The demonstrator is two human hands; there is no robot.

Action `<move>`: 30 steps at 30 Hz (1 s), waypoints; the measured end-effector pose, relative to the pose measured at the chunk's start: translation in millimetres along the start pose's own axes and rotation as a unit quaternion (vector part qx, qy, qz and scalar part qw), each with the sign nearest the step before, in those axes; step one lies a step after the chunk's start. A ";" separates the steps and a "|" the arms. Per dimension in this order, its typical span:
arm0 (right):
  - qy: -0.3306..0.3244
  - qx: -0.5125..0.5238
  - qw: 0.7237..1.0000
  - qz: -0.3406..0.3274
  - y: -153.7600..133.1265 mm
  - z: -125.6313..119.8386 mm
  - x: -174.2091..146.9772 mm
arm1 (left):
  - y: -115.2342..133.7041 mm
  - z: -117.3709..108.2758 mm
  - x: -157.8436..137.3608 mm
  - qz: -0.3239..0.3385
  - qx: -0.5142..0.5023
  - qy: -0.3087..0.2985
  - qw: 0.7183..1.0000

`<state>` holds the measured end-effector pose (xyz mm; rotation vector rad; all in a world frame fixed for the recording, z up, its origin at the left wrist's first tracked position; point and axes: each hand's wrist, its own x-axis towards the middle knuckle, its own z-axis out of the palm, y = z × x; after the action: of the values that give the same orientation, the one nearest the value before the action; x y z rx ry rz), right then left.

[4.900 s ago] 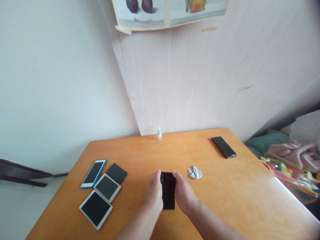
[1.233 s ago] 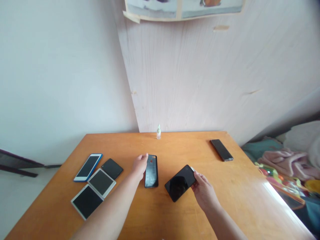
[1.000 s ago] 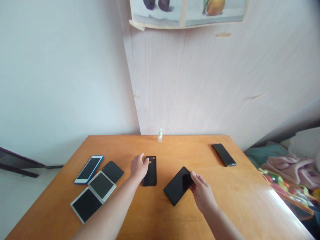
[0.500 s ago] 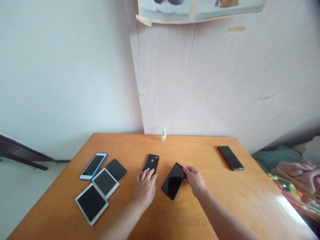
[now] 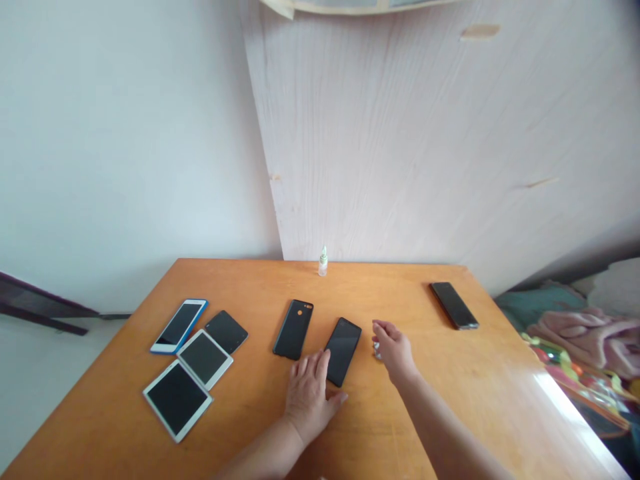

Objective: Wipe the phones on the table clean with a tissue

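Note:
A black smartphone (image 5: 344, 347) lies face up in the middle of the table. My left hand (image 5: 309, 393) rests at its lower left edge, palm down, fingers stretched and thumb apart. Left of the phone lies a black phone case (image 5: 293, 330) with a round hole and a camera cut-out, its inner side up. My right hand (image 5: 393, 350) is just right of the phone and apart from it, fingers curled together. A small whitish object (image 5: 377, 351) shows beneath these fingers; its kind is unclear.
At left lie a blue-edged white phone (image 5: 179, 327), a black device (image 5: 227, 331) and two white tablets (image 5: 205, 360), partly overlapping. A small dropper bottle (image 5: 323, 262) stands at the table's back edge. Another dark phone (image 5: 454, 305) lies at the right. Beyond is a pink blanket (image 5: 585, 337).
My right hand has let go of the phone, which now lies flat. My left hand has moved right from the case to the phone's edge. The view has tilted slightly down.

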<state>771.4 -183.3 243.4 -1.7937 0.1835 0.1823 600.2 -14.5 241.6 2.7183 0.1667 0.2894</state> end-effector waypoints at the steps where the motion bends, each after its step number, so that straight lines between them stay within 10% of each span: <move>1: 0.011 -0.014 1.000 -0.005 0.6 -9.6 0.5 | -0.2 1.7 -0.1 -0.004 -0.001 0.005 1.000; 8: 0.069 -0.156 0.983 -0.072 13.6 -60.6 -7.5 | -0.4 1.7 13.4 0.000 -0.016 0.017 1.000; 14: -0.055 -0.343 0.904 -0.249 38.7 -55.8 -22.7 | -6.2 0.2 18.0 0.021 -0.019 0.040 0.999; 23: -0.011 -0.297 0.911 -0.284 17.4 -33.6 -18.7 | -11.1 7.6 7.5 0.001 -0.015 0.058 0.998; 30: -0.140 -0.409 0.800 -0.416 25.6 3.6 -72.9 | -8.5 6.5 7.5 -0.022 -0.043 0.054 0.997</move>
<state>694.6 -183.6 234.5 -2.4832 -1.0488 -0.1442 608.3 -8.0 233.7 2.6120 0.2378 0.4223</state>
